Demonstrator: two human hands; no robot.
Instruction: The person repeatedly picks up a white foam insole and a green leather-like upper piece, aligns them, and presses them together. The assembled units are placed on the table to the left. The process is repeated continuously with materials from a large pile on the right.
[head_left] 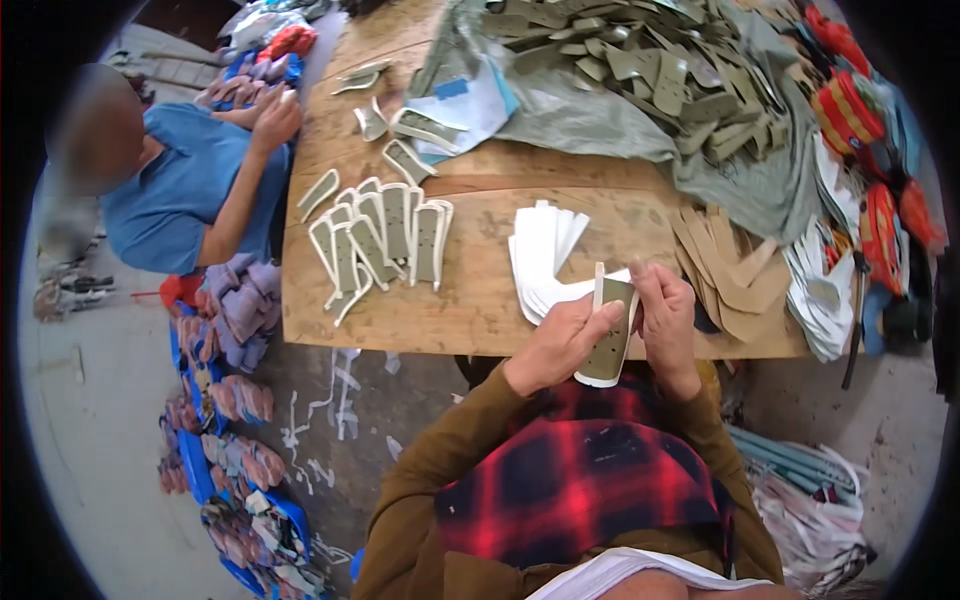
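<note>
My left hand (pixel 563 338) and my right hand (pixel 665 318) together hold one olive-green, curved flat piece with punched holes and a white backing (pixel 610 348), just over the near edge of the wooden table (pixel 470 310). The left fingers lie across its face; the right fingers pinch its upper right edge. A fanned stack of white curved pieces (pixel 541 255) lies on the table just beyond my hands. A stack of tan pieces (pixel 732 268) lies to the right of my right hand.
A fanned row of green-and-white pieces (pixel 385 235) lies at the table's left. A heap of green pieces (pixel 640 70) sits on grey cloth at the back. Another person in a blue shirt (pixel 185 185) sits at left. Blue trays of purple pieces (pixel 225 400) stand on the floor.
</note>
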